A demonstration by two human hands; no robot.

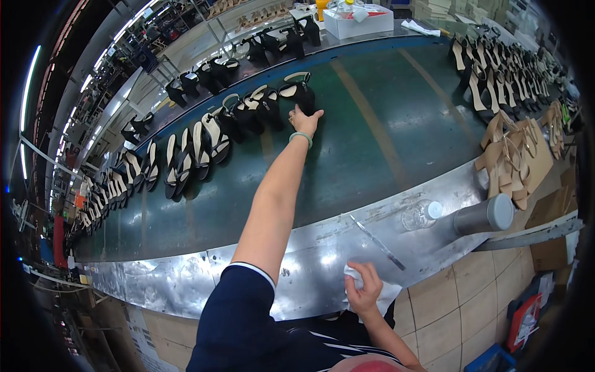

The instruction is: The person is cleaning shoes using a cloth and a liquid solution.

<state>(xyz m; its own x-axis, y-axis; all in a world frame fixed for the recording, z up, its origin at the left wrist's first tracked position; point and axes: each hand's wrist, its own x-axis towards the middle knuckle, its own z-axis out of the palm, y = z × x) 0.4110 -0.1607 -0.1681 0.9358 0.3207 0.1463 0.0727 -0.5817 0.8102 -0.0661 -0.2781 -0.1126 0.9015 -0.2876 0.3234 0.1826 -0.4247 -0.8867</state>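
Observation:
My left arm stretches out over the green conveyor belt (347, 155). At the heel end of a black high-heeled sandal (299, 93) is my left hand (305, 121), its thumb spread away from the fingers. The fingertips reach the heel or stop just short of it; the contact is partly hidden. More black sandals (263, 102) stand on the belt to the left of this one. Close to my body, my right hand (364, 290) is closed around a crumpled white cloth (353, 273), part of which hangs below the hand.
A metal ledge (322, 251) along the belt bears a thin pen-like tool (378, 243), a clear bottle (418, 215) and a grey flask (483, 215). Tan sandals (511, 158) lie at the right. Rows of black sandals (496, 84) fill the far right. A white box (358, 23) stands beyond.

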